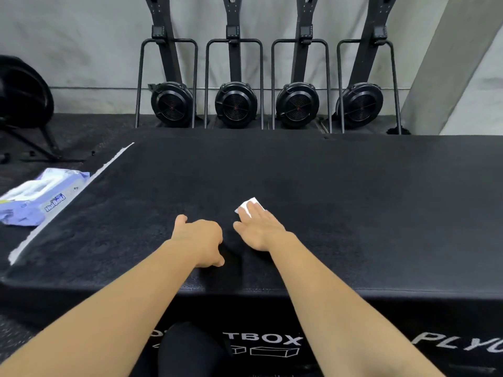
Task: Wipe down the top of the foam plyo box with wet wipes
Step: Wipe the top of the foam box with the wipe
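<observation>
The black foam plyo box [353,213] fills the middle of the head view, its textured top facing me. My right hand [260,231] lies flat on that top, straight fingers pressing a small white wet wipe [246,205] whose far corner shows past the fingertips. My left hand [200,239] rests on the box just left of it, fingers curled under, holding nothing. A purple and white pack of wet wipes [40,197] lies on the floor beside the box's left edge.
Several black ski-erg machines [235,104] stand against the grey wall behind the box. A black fan bike [21,104] sits at the far left on the dark rubber floor. White lettering marks the box's front face [272,341].
</observation>
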The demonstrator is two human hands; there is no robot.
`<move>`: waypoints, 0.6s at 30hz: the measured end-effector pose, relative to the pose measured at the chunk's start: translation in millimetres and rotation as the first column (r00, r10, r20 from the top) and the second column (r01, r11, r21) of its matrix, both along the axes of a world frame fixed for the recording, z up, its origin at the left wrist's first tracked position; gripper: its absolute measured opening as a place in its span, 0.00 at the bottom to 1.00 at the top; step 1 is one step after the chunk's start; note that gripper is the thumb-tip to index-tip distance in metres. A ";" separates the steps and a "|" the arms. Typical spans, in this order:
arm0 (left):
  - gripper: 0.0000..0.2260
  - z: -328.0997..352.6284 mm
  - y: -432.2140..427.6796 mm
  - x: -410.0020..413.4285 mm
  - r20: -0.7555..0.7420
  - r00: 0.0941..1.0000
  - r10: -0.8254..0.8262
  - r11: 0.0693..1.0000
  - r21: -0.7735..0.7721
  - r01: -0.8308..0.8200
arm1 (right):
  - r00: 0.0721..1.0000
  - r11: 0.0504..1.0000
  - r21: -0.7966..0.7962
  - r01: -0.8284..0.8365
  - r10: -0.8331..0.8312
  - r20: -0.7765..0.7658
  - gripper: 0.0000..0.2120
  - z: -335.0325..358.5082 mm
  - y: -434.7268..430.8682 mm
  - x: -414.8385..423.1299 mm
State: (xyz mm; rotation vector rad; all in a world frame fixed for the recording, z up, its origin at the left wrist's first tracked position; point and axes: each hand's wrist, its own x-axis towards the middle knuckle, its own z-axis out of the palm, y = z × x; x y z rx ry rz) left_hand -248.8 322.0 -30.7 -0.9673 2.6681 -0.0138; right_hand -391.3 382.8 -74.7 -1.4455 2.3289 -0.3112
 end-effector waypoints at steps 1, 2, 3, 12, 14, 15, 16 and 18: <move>0.07 0.6 -2.4 -0.7 -0.018 1.000 0.000 1.000 -0.014 -0.001 | 1.000 1.000 -0.006 -0.010 0.010 0.012 0.24 2.5 4.4 -7.0; 0.08 0.9 -5.5 -2.1 -0.039 0.999 0.002 0.999 -0.036 -0.004 | 1.000 1.000 -0.016 -0.008 0.008 0.012 0.24 4.4 10.1 -16.1; 0.09 1.6 -8.9 -4.1 -0.064 0.998 0.004 0.998 -0.059 -0.008 | 1.000 0.999 -0.030 0.009 -0.009 0.005 0.23 5.6 17.0 -26.7; 0.43 -6.5 -41.2 -30.2 -0.070 0.997 0.034 0.999 -0.006 -0.035 | 0.962 0.963 -0.017 0.270 -0.270 -0.029 0.20 6.6 87.8 -127.5; 0.50 -11.5 -45.5 -36.7 -0.073 0.996 0.053 0.997 0.062 -0.049 | 0.950 0.950 0.000 0.312 -0.312 -0.021 0.21 4.1 88.1 -132.3; 0.52 -14.2 -47.2 -40.2 -0.086 0.994 0.067 0.993 0.099 -0.058 | 0.940 0.940 0.002 0.341 -0.341 -0.009 0.22 2.6 85.2 -130.7; 0.53 -16.6 -48.0 -43.6 -0.099 0.992 0.082 0.989 0.134 -0.069 | 0.930 0.930 0.003 0.367 -0.367 -0.006 0.23 0.8 80.8 -127.2; 0.53 -21.4 -48.9 -49.8 -0.120 0.986 0.119 0.977 0.192 -0.094 | 0.921 0.922 -0.002 0.387 -0.386 -0.055 0.26 -2.8 68.4 -114.7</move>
